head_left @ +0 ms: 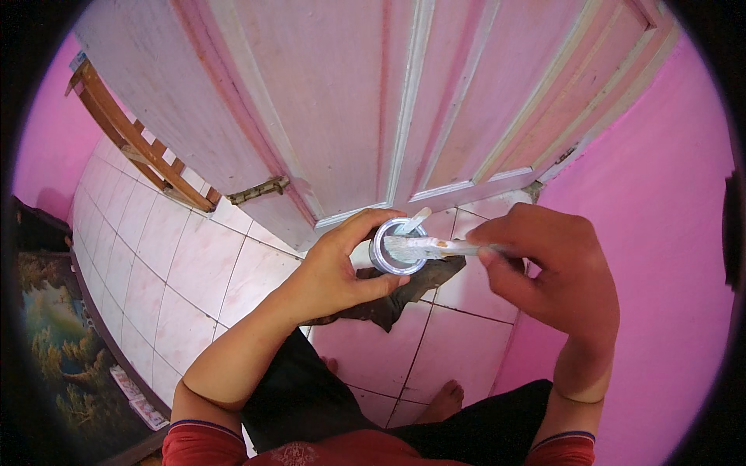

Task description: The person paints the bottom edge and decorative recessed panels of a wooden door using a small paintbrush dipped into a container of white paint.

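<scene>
My left hand (336, 268) is wrapped round a small open paint can (378, 252) in the middle of the view. Pale paint coats the can's inside, and a flat stick (420, 218) leans out over its far rim. From the right, my right hand (556, 268) pinches a paintbrush (435, 248) by the handle. The brush lies level across the can's mouth, its paint-smeared head over the opening. Whether the bristles touch the paint or the rim, I cannot tell. Beyond the can stands a panelled door (334, 116) with patchy whitish paint over pink.
A dark cloth (392, 304) lies on the tiled floor (194, 272) below the can. A metal bolt (260, 189) is fixed to the door's edge. Wooden furniture (140, 147) stands far left, a landscape picture (70, 349) near left. The pink wall (660, 256) rises at right.
</scene>
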### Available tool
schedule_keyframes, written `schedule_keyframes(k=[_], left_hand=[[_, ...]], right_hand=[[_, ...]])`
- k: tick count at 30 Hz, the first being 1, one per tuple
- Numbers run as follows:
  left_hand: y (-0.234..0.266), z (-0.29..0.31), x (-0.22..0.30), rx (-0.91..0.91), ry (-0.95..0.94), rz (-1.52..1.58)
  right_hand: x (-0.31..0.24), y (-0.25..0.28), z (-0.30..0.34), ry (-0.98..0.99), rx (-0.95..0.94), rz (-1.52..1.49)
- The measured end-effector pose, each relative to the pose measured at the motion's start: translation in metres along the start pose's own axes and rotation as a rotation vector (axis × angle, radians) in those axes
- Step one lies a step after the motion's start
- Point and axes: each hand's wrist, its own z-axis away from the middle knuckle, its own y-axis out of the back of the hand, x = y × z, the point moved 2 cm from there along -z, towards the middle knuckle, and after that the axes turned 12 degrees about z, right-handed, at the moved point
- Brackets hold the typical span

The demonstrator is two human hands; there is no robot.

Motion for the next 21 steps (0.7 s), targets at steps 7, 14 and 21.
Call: schedule_keyframes(k=[7,14,21], left_hand=[[0.0,-0.004,0.006,0.028,0.043,0.025],[0.001,-0.004,0.005,0.074,0.063,0.066],[0.001,-0.005,0.006,0.088,0.074,0.099]], right_hand=[[0.016,0.006,0.004,-0.213,0.051,-0.212],[0.026,0.002,0.004,-0.503,0.01,-0.524],[0.039,-0.005,0.003,-0.587,-0.014,-0.581]])
